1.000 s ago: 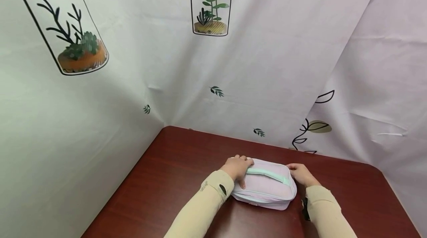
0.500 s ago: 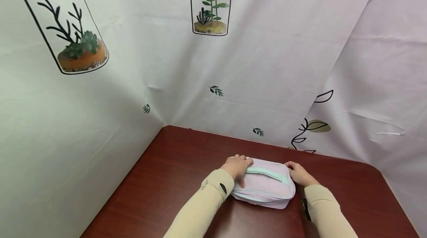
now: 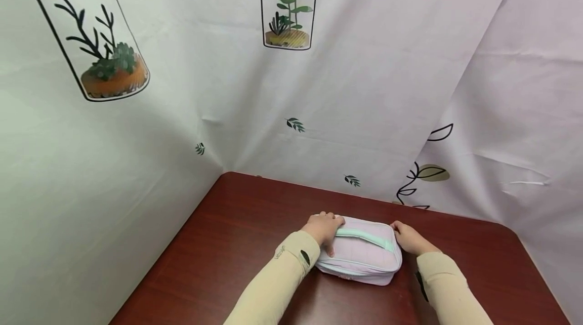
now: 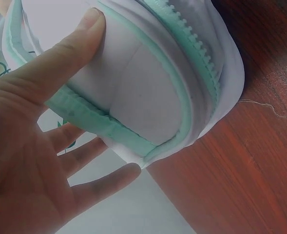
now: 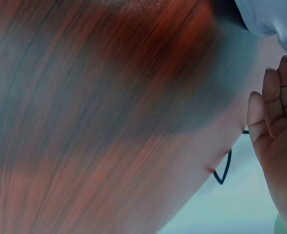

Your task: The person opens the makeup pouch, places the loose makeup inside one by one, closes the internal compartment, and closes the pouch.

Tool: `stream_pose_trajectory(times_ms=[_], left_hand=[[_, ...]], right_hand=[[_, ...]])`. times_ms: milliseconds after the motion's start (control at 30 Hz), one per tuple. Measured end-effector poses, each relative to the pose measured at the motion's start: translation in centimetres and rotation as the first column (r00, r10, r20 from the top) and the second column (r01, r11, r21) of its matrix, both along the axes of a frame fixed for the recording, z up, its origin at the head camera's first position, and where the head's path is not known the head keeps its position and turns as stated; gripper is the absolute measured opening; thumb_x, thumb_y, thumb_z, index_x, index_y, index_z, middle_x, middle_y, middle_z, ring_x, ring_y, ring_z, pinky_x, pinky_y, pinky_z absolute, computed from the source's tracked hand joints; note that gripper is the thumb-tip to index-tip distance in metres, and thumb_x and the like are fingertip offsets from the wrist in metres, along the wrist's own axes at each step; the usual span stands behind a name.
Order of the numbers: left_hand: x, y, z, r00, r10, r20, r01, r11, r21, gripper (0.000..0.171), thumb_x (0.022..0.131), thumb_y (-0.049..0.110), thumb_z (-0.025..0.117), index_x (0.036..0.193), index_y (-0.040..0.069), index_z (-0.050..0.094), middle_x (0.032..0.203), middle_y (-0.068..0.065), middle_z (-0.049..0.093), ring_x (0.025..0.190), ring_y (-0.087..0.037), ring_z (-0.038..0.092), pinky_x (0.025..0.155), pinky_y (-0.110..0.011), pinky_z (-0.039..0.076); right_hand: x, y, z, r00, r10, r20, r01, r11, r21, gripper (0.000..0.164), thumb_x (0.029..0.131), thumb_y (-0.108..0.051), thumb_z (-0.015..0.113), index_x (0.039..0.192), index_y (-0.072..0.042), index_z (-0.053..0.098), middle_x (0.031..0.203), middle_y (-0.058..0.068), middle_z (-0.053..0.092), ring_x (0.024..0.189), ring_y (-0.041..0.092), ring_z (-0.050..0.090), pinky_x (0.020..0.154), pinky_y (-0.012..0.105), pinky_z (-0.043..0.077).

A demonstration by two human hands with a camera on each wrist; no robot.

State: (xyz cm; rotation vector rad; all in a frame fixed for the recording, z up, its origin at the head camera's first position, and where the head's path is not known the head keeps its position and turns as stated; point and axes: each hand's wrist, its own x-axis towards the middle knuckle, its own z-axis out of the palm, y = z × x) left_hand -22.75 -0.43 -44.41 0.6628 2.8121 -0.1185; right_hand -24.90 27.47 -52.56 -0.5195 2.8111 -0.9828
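A pale lilac zippered pouch (image 3: 366, 256) with a mint carry handle (image 3: 364, 237) lies flat on the table. On its left end rests my left hand (image 3: 322, 231). In the left wrist view the thumb (image 4: 80, 39) presses the top face, while the other fingers reach almost straight past the handle along the edge. A mint-toothed zipper (image 4: 194, 46) runs round the pouch's side. At the far right corner, my right hand (image 3: 408, 239) pinches the pouch's edge. The right wrist view shows these bent fingers (image 5: 272, 92) right at the pouch; the thumb and what lies between the fingertips are hidden.
The dark red wooden table (image 3: 218, 259) has its far edge against a white cloth backdrop (image 3: 364, 87) printed with plants in jars. A loose thread (image 4: 265, 103) lies on the wood near the pouch. Beige sleeves (image 3: 278, 274) cover both forearms.
My right hand has shifted very slightly at the far right corner, its fingers drawn closer together. The pouch's right end has moved slightly leftward in view. My left hand stays in place.
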Motion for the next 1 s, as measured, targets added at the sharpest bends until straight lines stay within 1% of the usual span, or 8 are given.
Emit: stream_pose_trajectory(times_ms=[67, 100, 200, 267, 333, 633, 900, 1000], left_hand=[[0.0, 0.0, -0.1, 1.000, 0.001, 0.001, -0.001, 1.000, -0.001, 0.092, 0.053, 0.041, 0.088, 0.133, 0.030, 0.045, 0.127, 0.003, 0.050, 0.110, -0.016, 0.047, 0.084, -0.034, 0.044], [0.0, 0.0, -0.2, 1.000, 0.000, 0.001, 0.000, 1.000, -0.003, 0.092, 0.053, 0.041, 0.088, 0.134, 0.030, 0.045, 0.127, 0.003, 0.050, 0.110, -0.016, 0.047, 0.084, -0.034, 0.044], [0.0, 0.0, -0.4, 1.000, -0.001, 0.000, 0.001, 1.000, -0.004, 0.092, 0.052, 0.042, 0.088, 0.133, 0.030, 0.045, 0.126, 0.003, 0.051, 0.109, -0.016, 0.047, 0.083, -0.034, 0.044], [-0.1, 0.0, -0.4, 1.000, -0.002, 0.001, 0.002, 1.000, -0.002, 0.092, 0.052, 0.042, 0.088, 0.133, 0.030, 0.045, 0.125, 0.003, 0.051, 0.110, -0.016, 0.047, 0.083, -0.034, 0.044], [-0.1, 0.0, -0.4, 1.000, -0.003, 0.002, 0.003, 1.000, 0.000, 0.092, 0.053, 0.041, 0.088, 0.133, 0.030, 0.045, 0.125, 0.003, 0.051, 0.109, -0.016, 0.047, 0.083, -0.034, 0.044], [-0.4, -0.2, -0.6, 1.000, 0.004, 0.018, -0.005, 1.000, 0.028, 0.090, 0.056, 0.041, 0.087, 0.134, 0.028, 0.045, 0.128, 0.001, 0.050, 0.113, -0.017, 0.046, 0.087, -0.033, 0.042], [-0.1, -0.3, -0.5, 0.999, 0.016, 0.032, -0.017, 0.999, 0.042, 0.087, 0.060, 0.040, 0.086, 0.135, 0.027, 0.044, 0.132, 0.001, 0.048, 0.116, -0.018, 0.045, 0.089, -0.034, 0.041], [0.0, -0.3, -0.4, 1.000, 0.008, 0.029, -0.010, 0.999, 0.053, 0.086, 0.060, 0.039, 0.086, 0.134, 0.026, 0.045, 0.131, 0.001, 0.049, 0.115, -0.019, 0.046, 0.089, -0.034, 0.041]], right_hand=[[0.4, -0.2, 0.4, 1.000, -0.025, 0.012, 0.025, 1.000, 0.018, 0.012, 0.095, -0.011, 0.047, 0.093, 0.000, 0.052, 0.085, 0.011, 0.054, 0.080, 0.024, 0.051, 0.070, 0.040, 0.043], [0.9, -0.6, 1.0, 0.997, -0.059, 0.050, 0.057, 0.998, 0.033, 0.009, 0.093, -0.007, 0.048, 0.093, 0.001, 0.052, 0.086, 0.012, 0.055, 0.081, 0.026, 0.051, 0.071, 0.043, 0.043], [1.5, -1.0, 1.6, 0.995, -0.087, 0.058, 0.083, 0.994, 0.072, 0.005, 0.092, -0.001, 0.047, 0.092, 0.001, 0.051, 0.085, 0.011, 0.054, 0.080, 0.026, 0.049, 0.069, 0.041, 0.042], [1.8, -0.9, 1.8, 0.994, -0.096, 0.051, 0.090, 0.991, 0.103, 0.003, 0.092, 0.000, 0.047, 0.091, 0.000, 0.050, 0.084, 0.009, 0.053, 0.079, 0.024, 0.048, 0.068, 0.038, 0.041], [1.9, -0.7, 1.8, 0.995, -0.095, 0.041, 0.090, 0.989, 0.119, 0.004, 0.093, 0.000, 0.047, 0.090, 0.000, 0.049, 0.083, 0.008, 0.052, 0.078, 0.022, 0.048, 0.068, 0.037, 0.040], [2.6, -0.2, 2.1, 0.995, -0.094, 0.027, 0.091, 0.993, 0.081, 0.006, 0.091, 0.001, 0.049, 0.086, -0.003, 0.050, 0.075, 0.003, 0.046, 0.071, 0.017, 0.043, 0.062, 0.032, 0.036], [3.2, 0.0, 2.5, 0.996, -0.088, 0.003, 0.087, 0.992, 0.096, 0.006, 0.090, 0.002, 0.050, 0.086, -0.002, 0.050, 0.078, 0.005, 0.050, 0.074, 0.021, 0.046, 0.064, 0.035, 0.038], [3.5, 0.1, 2.5, 0.996, -0.093, 0.000, 0.093, 0.991, 0.098, 0.006, 0.090, 0.002, 0.050, 0.086, -0.002, 0.050, 0.078, 0.004, 0.050, 0.074, 0.020, 0.047, 0.065, 0.035, 0.039]])
